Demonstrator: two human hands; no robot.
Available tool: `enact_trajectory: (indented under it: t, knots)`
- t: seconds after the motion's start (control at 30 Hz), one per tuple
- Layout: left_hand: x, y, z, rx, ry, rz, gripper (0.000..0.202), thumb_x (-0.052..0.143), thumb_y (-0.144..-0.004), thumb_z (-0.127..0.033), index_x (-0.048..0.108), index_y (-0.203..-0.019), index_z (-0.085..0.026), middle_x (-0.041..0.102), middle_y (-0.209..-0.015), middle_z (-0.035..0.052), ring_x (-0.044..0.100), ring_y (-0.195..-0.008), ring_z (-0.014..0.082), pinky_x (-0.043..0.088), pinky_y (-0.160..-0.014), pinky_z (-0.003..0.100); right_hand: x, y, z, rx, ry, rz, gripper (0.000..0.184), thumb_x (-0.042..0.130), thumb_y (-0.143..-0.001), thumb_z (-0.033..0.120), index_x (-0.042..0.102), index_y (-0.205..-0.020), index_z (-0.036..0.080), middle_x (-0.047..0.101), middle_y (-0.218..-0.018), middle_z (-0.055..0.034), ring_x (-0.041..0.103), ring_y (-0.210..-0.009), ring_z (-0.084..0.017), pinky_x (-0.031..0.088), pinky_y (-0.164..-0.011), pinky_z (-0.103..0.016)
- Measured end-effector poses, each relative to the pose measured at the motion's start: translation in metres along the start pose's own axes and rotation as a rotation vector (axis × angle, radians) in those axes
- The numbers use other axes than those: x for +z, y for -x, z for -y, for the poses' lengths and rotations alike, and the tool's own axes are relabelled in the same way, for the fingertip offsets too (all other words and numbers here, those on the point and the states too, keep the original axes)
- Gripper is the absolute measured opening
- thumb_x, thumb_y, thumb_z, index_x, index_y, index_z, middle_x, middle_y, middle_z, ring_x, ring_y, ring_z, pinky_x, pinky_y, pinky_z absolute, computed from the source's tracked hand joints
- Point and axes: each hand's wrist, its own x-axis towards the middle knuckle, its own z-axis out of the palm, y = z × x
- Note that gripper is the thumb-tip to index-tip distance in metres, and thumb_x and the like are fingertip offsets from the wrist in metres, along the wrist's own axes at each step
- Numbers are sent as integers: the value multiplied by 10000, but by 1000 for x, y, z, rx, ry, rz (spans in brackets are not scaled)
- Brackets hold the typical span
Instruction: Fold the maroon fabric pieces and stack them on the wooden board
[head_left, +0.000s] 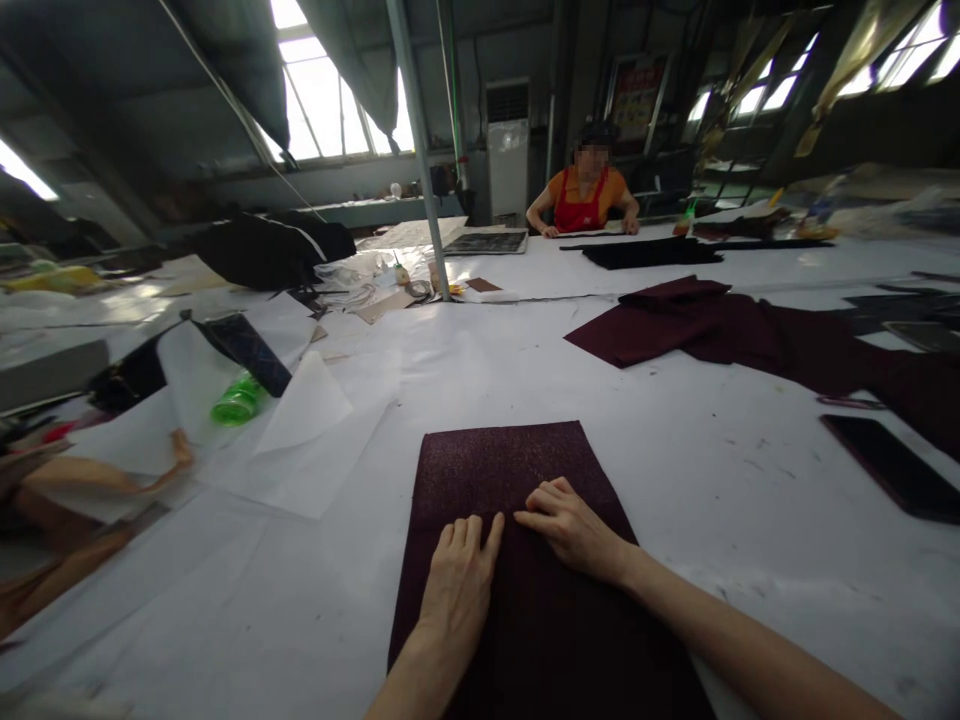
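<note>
A dark maroon piece of cloth (555, 640) lies on the white tabletop in front of me. Its far part is a shinier, speckled panel (495, 460), and a crosswise edge runs near my fingertips. My left hand (459, 575) rests palm down on the cloth, fingers stretched forward and the index finger at that edge. Just right of it, my right hand (571, 530) touches the cloth with its index finger extended toward the left one and its other fingers bent. Neither hand visibly lifts the cloth.
More maroon cloth (697, 325) lies at the right, near a black phone (892, 465). White paper sheets (307, 410) and a green roll (236, 400) are at the left. A metal pole (420, 150) rises beyond. A person in a red apron (581, 205) works across the table.
</note>
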Motion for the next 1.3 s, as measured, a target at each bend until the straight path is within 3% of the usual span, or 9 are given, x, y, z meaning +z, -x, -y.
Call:
enact_trajectory:
  t: [0.1,0.3,0.47,0.63,0.8,1.0,1.17,1.3]
  knots:
    - [0,-3,-6,35,14,-49,559,453,-786,9,489,-1322,-147,570,-1112,96,528,-1017,216,448,-929,367,-3,6,-3,4,17,3,276,405,-951,145,609,-1129,199,557,-931,-62,463,-855,-176,324,-830,-365]
    - [-3,-9,-18,33,-25,14,622,473,-793,-20,421,-1384,-206,585,-919,60,557,-817,205,498,-787,379,-10,19,-12,1,31,-14,286,387,-952,141,609,-1124,193,562,-928,-62,456,-848,-174,321,-831,-364]
    - [-2,-16,-28,65,1,-23,552,445,-785,11,511,-1308,-154,585,-1086,90,547,-987,217,480,-892,359,-18,30,-18,21,40,-17,298,381,-948,129,603,-1137,190,566,-938,-63,452,-851,-175,324,-836,-364]
    - [-5,-23,-41,53,-5,38,639,442,-803,-21,378,-1414,-197,582,-921,70,558,-810,218,514,-739,382,-25,42,-24,39,48,-19,309,377,-943,128,605,-1141,196,563,-939,-66,457,-855,-178,335,-831,-362]
    - [-4,-30,-54,95,7,-10,535,449,-808,-18,488,-1331,-119,580,-1070,114,542,-967,226,482,-869,367,-30,52,-31,33,53,-6,310,375,-933,113,603,-1131,185,566,-934,-68,466,-874,-181,340,-847,-362]
    - [-8,-40,-68,76,-10,46,584,454,-832,-57,403,-1399,-187,583,-928,77,557,-811,223,503,-717,371,-38,64,-41,18,61,-11,302,381,-924,110,596,-1121,186,566,-921,-65,460,-862,-181,341,-833,-357]
    - [-7,-46,-75,111,7,-13,511,465,-831,-54,475,-1338,-119,572,-1097,110,535,-978,226,471,-869,364,-45,69,-44,15,70,1,308,371,-929,106,590,-1131,183,561,-910,-63,460,-857,-178,336,-833,-354]
    - [-5,-49,-83,106,-4,-11,549,476,-839,-75,421,-1381,-149,578,-980,82,538,-873,210,484,-784,352,-47,70,-45,-5,82,-3,310,375,-925,107,591,-1135,184,564,-894,-62,457,-857,-180,333,-837,-354]
